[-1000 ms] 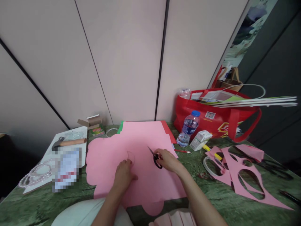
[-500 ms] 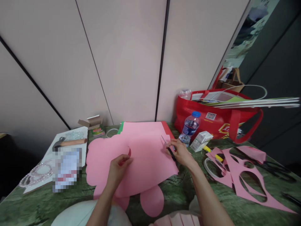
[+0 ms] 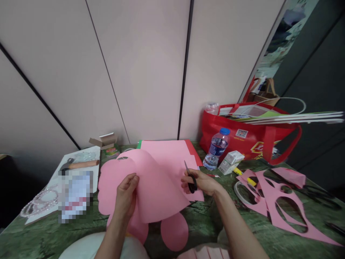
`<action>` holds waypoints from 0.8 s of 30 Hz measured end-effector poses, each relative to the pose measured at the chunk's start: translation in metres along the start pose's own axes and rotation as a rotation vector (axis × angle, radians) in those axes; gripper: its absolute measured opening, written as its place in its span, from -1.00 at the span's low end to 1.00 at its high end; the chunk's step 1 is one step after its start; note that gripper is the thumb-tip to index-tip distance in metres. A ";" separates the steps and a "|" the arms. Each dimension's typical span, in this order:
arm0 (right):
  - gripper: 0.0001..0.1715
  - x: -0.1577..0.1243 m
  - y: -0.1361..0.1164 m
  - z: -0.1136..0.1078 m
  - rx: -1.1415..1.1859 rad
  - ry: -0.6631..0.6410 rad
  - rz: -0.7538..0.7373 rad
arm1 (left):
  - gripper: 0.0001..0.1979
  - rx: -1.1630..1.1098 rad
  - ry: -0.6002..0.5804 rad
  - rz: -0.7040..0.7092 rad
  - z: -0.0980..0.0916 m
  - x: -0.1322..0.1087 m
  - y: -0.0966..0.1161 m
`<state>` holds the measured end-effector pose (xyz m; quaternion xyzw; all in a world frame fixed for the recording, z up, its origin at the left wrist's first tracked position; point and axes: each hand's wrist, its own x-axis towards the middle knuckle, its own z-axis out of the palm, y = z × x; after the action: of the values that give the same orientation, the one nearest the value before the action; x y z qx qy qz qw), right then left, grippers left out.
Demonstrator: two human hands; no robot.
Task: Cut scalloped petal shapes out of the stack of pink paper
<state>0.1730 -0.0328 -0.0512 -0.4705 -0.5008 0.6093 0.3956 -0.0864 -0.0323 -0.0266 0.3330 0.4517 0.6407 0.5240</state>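
Observation:
My left hand point(image 3: 126, 197) pinches the edge of a large pink paper sheet point(image 3: 159, 187) and lifts it so it curls up off the green table point(image 3: 40, 237). My right hand point(image 3: 201, 182) grips small black-handled scissors point(image 3: 191, 178), blades pointing up, at the sheet's right edge. A scalloped pink cut-out point(image 3: 109, 187) lies under the lifted sheet, with a round pink lobe point(image 3: 174, 232) near the front edge.
Stacked pink, red and green sheets point(image 3: 167, 147) lie behind. To the right are a water bottle point(image 3: 217, 147), small white box point(image 3: 230, 161), red bag point(image 3: 250, 135), tape roll point(image 3: 239, 189) and pink offcuts point(image 3: 280, 205). Left: a hammer point(image 3: 78, 164) and a cardboard box point(image 3: 107, 144).
The left hand has lifted the pink sheet higher, curling it up. The right hand with the scissors moved from the sheet's middle to its right edge.

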 end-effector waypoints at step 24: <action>-0.78 0.005 -0.015 -0.002 -0.291 0.932 -0.525 | -0.67 0.141 0.354 0.058 -0.005 0.005 -0.008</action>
<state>0.1736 -0.0252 -0.0378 -0.5997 -0.4523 0.1420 0.6448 -0.0891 -0.0282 -0.0359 0.2640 0.5707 0.6710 0.3929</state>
